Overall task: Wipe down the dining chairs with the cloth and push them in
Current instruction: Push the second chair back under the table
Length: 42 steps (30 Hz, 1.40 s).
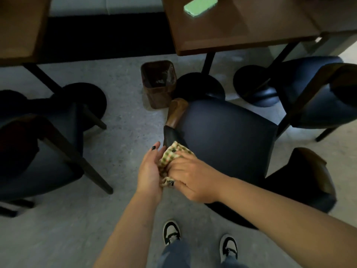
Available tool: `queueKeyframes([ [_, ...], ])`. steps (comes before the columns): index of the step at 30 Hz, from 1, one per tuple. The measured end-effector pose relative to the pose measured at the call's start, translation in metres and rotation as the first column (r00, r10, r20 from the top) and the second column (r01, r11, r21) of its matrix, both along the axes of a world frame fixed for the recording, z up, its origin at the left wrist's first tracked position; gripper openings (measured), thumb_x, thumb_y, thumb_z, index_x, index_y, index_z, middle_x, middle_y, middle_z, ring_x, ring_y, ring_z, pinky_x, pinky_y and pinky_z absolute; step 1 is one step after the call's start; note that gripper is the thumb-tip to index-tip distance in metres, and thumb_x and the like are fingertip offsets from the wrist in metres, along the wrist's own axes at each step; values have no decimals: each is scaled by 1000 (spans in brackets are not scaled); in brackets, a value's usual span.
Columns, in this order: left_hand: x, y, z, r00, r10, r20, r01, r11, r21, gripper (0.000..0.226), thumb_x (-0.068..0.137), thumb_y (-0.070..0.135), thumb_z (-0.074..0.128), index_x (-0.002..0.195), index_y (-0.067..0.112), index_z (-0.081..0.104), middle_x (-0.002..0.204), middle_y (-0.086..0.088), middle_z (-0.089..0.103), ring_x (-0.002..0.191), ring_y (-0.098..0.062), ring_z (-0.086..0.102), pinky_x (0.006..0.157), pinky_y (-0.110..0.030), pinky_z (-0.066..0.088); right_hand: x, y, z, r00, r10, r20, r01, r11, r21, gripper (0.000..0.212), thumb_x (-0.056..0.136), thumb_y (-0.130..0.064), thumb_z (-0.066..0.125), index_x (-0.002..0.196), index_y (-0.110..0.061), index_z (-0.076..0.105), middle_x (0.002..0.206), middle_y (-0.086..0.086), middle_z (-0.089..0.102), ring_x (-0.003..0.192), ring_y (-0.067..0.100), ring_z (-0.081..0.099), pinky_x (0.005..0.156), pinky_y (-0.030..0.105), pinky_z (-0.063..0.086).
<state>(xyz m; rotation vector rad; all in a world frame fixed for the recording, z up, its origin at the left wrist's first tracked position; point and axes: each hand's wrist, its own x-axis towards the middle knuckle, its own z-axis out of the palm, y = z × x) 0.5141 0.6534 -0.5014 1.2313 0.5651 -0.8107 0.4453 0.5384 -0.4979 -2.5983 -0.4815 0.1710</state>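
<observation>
Both hands are on the green-and-cream checked cloth (174,154), just off the left edge of the dark blue padded dining chair (228,136) in front of me. My right hand (190,179) has its fingers curled round the bunched cloth and grips it. My left hand (149,171) is flat, fingers straight, palm against the cloth's other side; it supports the cloth and does not clasp it. I judge this to be regripping or folding the cloth, not a wipe stroke: the cloth sits at the seat's edge, near the wooden armrest (176,113), and I can't tell whether it touches either.

Progress: early, I judge. This chair stands pulled out from the brown wooden worktop (241,33), so it is not pushed in. Whether its seat has been wiped I can't tell; the lighting is dim and no streaks show.

Remaining: two more blue chairs, one at left (48,144) and one at right (316,97), both also standing out from their worktops. All three still need pushing in.

A light green phone (201,5) lies on the worktop; a brown bin (158,84) sits on the floor beside the worktop's base.
</observation>
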Motion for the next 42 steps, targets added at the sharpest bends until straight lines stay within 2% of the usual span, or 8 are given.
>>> queueKeyframes([
  [5, -35, 7, 35, 943, -303, 140, 252, 921, 298, 36, 99, 18, 52, 135, 25, 54, 111, -2, 69, 95, -17, 66, 93, -40, 51, -46, -2, 8, 993, 72, 96, -69, 997, -38, 29, 83, -21, 45, 85, -6, 70, 92, 8, 69, 100, 24, 56, 113, 38, 22],
  [12, -132, 15, 73, 948, -244, 206, 168, 930, 327, 35, 99, 8, 49, 133, 16, 52, 92, 3, 64, 86, -10, 61, 88, -34, 51, -178, -46, 19, 980, 196, -15, -195, 959, -207, 24, 84, -24, 49, 89, -15, 71, 95, 0, 68, 100, 20, 59, 118, 28, 9],
  [17, -220, -4, 105, 939, -256, 228, 193, 945, 265, 28, 99, 9, 52, 126, 13, 58, 108, -1, 70, 106, -16, 65, 100, -40, 49, -284, -112, 60, 919, -308, -246, 285, 950, -127, 38, 94, -36, 41, 89, -13, 70, 96, 3, 62, 95, 16, 51, 97, 21, 28],
  [20, -261, -29, 134, 891, -337, 302, 295, 939, 178, 27, 98, 10, 54, 123, 19, 60, 118, -1, 69, 114, -13, 62, 103, -38, 48, -306, -128, 113, 494, -667, -557, 869, 349, 351, 25, 100, -27, 43, 89, -21, 65, 93, 2, 67, 88, 16, 61, 81, 29, 45],
  [24, -291, -62, 183, 775, -431, 462, 420, 898, 135, 43, 94, 14, 62, 132, 31, 52, 139, 7, 54, 131, -8, 48, 109, -33, 40, -311, -121, 194, 512, -492, -704, 732, -180, 657, 24, 101, -21, 43, 105, -19, 67, 101, 2, 74, 94, 19, 70, 78, 33, 51],
  [27, -298, -76, 223, 742, -408, 532, 462, 886, 37, 65, 86, 30, 72, 143, 32, 41, 135, 9, 57, 125, -6, 53, 101, -29, 41, -318, -103, 247, 631, -454, -629, 642, -149, 752, 25, 101, -18, 43, 111, -14, 66, 104, 2, 73, 95, 17, 70, 74, 29, 52],
  [36, -296, -84, 278, 615, -272, 740, 198, 962, 189, 5, 90, 33, 67, 86, 31, 69, 83, 18, 74, 78, 5, 68, 63, -11, 52, -332, -104, 271, 648, -623, -438, 715, 300, 631, 26, 78, -14, 76, 97, -27, 65, 95, -7, 73, 83, 2, 69, 67, 17, 54],
  [42, -294, -81, 275, 545, -232, 806, 9, 963, 271, 31, 92, 33, 63, 79, 5, 65, 79, -13, 68, 67, -10, 61, 64, -29, 51, -333, -110, 267, 698, -518, -495, 679, 260, 686, 33, 78, -23, 72, 111, -21, 65, 99, -5, 74, 92, 9, 69, 81, 30, 57],
])
